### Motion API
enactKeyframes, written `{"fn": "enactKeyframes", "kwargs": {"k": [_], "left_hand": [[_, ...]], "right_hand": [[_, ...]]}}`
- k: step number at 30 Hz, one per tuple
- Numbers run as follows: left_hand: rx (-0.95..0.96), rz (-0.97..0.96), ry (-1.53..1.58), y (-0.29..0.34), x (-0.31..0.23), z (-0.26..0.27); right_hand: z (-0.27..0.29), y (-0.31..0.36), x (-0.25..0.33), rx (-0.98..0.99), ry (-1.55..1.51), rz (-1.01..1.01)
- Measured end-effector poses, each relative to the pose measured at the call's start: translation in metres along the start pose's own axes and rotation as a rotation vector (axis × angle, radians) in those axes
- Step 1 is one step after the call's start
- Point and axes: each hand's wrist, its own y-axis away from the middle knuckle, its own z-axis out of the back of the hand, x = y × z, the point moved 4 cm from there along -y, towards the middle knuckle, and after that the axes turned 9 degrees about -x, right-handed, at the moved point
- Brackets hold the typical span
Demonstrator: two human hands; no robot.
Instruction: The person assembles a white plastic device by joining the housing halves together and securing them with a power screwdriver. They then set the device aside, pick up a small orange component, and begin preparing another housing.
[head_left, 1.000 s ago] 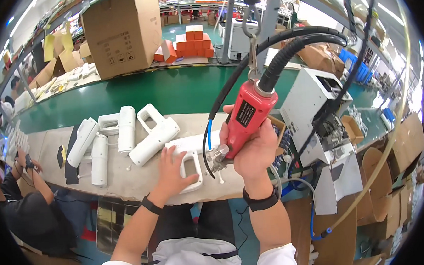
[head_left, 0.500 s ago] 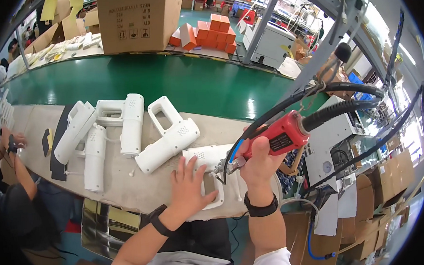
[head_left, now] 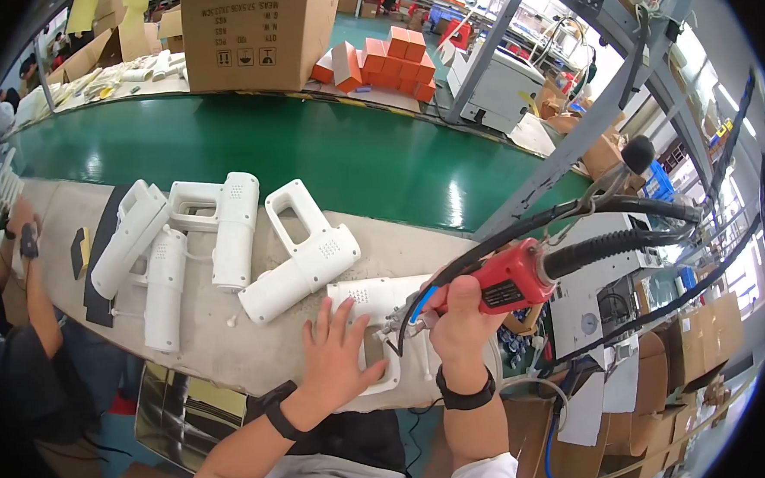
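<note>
A white plastic gun-shaped housing (head_left: 370, 297) lies on the bench in front of me, partly covered by both hands. My left hand (head_left: 335, 360) rests at its left side with the fingers spread, fingertips by the barrel and thumb over the looped handle. My right hand (head_left: 459, 326) is wrapped round a red powered screwdriver (head_left: 512, 277) with a metal nose and a thick black hose. The nose points left, over the housing's handle; whether its tip touches a screw cannot be made out. Left of my hands lies another white gun-shaped housing (head_left: 305, 273).
More white housings (head_left: 237, 229) lie further left, some on a black mat (head_left: 101, 310). Beyond the bench runs a green conveyor belt (head_left: 308, 148). A large carton (head_left: 259, 38) and orange boxes (head_left: 390, 61) stand behind it. At far left is a co-worker's hand (head_left: 25, 219).
My right hand and the screwdriver have come down and nearer to me, over the housing's handle. My left hand stays spread by the housing. The view has shifted slightly.
</note>
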Motion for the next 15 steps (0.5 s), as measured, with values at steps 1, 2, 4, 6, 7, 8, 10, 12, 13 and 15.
{"fn": "enactKeyframes", "kwargs": {"k": [1, 2, 4, 6, 7, 8, 10, 12, 13, 15], "left_hand": [[0.005, -0.006, -0.001, 0.0, -0.001, -0.001], [0.011, -0.011, -0.001, -0.001, -0.002, -0.001], [0.014, -0.008, -0.009, -0.001, -0.002, -0.001], [0.021, -0.004, -0.015, -0.002, -0.001, 0.0], [0.029, -0.003, -0.02, -0.003, -0.002, 0.001], [0.036, -0.002, -0.025, -0.003, -0.002, 0.001], [0.038, 0.0, -0.025, -0.004, -0.002, 0.001], [0.033, -0.002, -0.024, -0.005, -0.002, 0.001], [0.032, -0.002, -0.021, -0.005, -0.001, 0.001], [0.028, 0.0, -0.017, -0.005, 0.0, 0.002]], "right_hand": [[0.001, -0.002, -0.001, -0.022, 0.021, -0.024], [-0.003, -0.005, 0.005, -0.007, -0.015, -0.003], [-0.004, -0.008, 0.01, -0.004, -0.028, -0.057], [-0.001, -0.01, 0.002, -0.002, -0.037, -0.113], [0.002, -0.009, -0.003, 0.04, -0.027, -0.106], [0.005, -0.007, -0.006, 0.081, -0.018, -0.099], [0.008, -0.002, -0.008, 0.077, -0.007, -0.076], [0.007, 0.002, -0.006, 0.054, -0.021, -0.075], [0.005, 0.001, -0.003, 0.056, -0.02, -0.076], [0.001, -0.001, 0.004, 0.104, -0.065, -0.179]]}}
